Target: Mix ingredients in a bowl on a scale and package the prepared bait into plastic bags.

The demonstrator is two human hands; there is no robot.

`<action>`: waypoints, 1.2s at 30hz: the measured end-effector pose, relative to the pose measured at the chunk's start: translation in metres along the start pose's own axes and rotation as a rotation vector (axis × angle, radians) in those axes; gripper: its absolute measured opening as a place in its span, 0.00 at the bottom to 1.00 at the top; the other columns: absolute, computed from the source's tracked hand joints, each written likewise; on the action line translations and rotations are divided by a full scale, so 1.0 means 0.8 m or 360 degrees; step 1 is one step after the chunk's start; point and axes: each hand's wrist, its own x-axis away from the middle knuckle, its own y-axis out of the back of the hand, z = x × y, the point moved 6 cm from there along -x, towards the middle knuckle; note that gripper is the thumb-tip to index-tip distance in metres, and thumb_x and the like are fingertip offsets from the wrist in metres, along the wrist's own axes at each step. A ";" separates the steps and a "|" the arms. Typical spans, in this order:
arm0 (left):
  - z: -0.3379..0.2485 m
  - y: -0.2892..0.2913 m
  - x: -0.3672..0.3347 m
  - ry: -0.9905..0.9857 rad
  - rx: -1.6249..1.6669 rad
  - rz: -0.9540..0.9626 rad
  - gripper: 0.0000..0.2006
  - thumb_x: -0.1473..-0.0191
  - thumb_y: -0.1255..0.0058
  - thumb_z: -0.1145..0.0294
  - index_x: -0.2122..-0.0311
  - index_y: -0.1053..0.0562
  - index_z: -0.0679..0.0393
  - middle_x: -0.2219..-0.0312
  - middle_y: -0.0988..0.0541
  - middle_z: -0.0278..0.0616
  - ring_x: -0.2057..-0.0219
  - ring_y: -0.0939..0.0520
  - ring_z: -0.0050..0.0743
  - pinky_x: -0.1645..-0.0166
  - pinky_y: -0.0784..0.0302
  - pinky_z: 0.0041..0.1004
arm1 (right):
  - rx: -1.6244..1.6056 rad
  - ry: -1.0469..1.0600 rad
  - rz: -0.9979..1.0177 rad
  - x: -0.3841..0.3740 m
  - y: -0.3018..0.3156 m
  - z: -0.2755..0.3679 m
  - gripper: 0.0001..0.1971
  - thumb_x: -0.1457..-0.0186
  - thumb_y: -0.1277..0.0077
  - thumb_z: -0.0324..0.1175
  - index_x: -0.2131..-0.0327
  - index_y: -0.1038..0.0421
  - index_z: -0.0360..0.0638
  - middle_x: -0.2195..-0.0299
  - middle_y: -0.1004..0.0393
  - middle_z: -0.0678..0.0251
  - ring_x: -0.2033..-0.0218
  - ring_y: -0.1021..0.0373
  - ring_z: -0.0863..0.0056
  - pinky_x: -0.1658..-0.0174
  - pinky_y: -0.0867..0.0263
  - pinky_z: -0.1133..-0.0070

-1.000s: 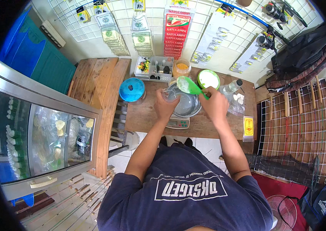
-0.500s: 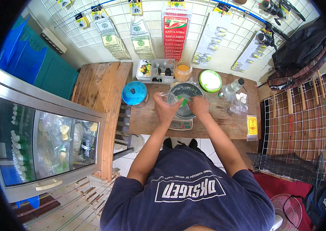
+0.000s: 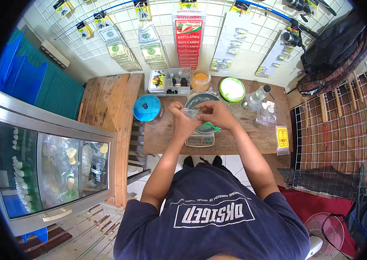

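Above a grey bowl [image 3: 202, 100] on a digital kitchen scale [image 3: 200, 140], my two hands work close together. My left hand [image 3: 184, 123] is closed around a small clear plastic bag [image 3: 189, 113]. Curled beside it, my right hand [image 3: 216, 113] has its fingertips at the bag's edge. A narrow bright green tool [image 3: 212, 126] sticks out under the right hand, seemingly held in it; its other end is hidden. What lies inside the bowl is mostly covered by my hands.
On the wooden table [image 3: 166, 141] stand a blue-lidded tub [image 3: 147, 107], an orange-filled jar [image 3: 201, 81], a green-rimmed tub of white stuff [image 3: 232, 89], a clear bottle [image 3: 260, 93] and a yellow packet [image 3: 282, 138]. A glass-fronted cabinet [image 3: 53, 162] is at left.
My right hand has turned inward and moved left over the bag. The green tool, earlier between my hands over the bowl, now juts out below the right hand. The view has shifted slightly.
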 end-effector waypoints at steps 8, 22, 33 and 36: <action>0.037 -0.010 0.016 0.0423 0.0552 0.0868 0.33 0.62 0.28 0.71 0.48 0.30 0.59 0.61 0.20 0.39 0.62 0.21 0.24 0.58 0.26 0.26 | 0.0268 0.0310 -0.0136 0.003 0.022 0.052 0.23 0.51 0.39 0.27 0.49 0.26 0.46 0.74 0.22 0.65 0.72 0.28 0.78 0.64 0.31 0.76; 0.005 -0.020 0.025 0.0544 0.0734 0.0978 0.13 0.52 0.35 0.75 0.59 0.20 0.65 0.68 0.16 0.37 0.68 0.19 0.18 0.62 0.24 0.21 | -0.0044 0.0195 -0.0195 0.023 0.071 0.066 0.28 0.48 0.38 0.27 0.43 0.33 0.42 0.68 0.22 0.71 0.67 0.31 0.88 0.64 0.33 0.84; -0.001 -0.012 0.016 0.0446 0.0805 0.0875 0.16 0.49 0.36 0.68 0.57 0.20 0.64 0.64 0.17 0.39 0.63 0.20 0.20 0.57 0.25 0.24 | 0.0061 -0.0020 -0.0114 0.010 0.051 0.019 0.11 0.47 0.38 0.32 0.64 0.20 0.35 0.76 0.22 0.69 0.75 0.33 0.88 0.72 0.37 0.83; 0.003 -0.003 0.004 0.0346 0.0688 0.0784 0.14 0.46 0.38 0.67 0.57 0.21 0.64 0.65 0.17 0.38 0.62 0.20 0.20 0.56 0.26 0.25 | -0.0168 0.0106 -0.0152 0.008 0.045 0.016 0.12 0.46 0.38 0.33 0.62 0.21 0.35 0.75 0.21 0.70 0.74 0.31 0.87 0.71 0.35 0.85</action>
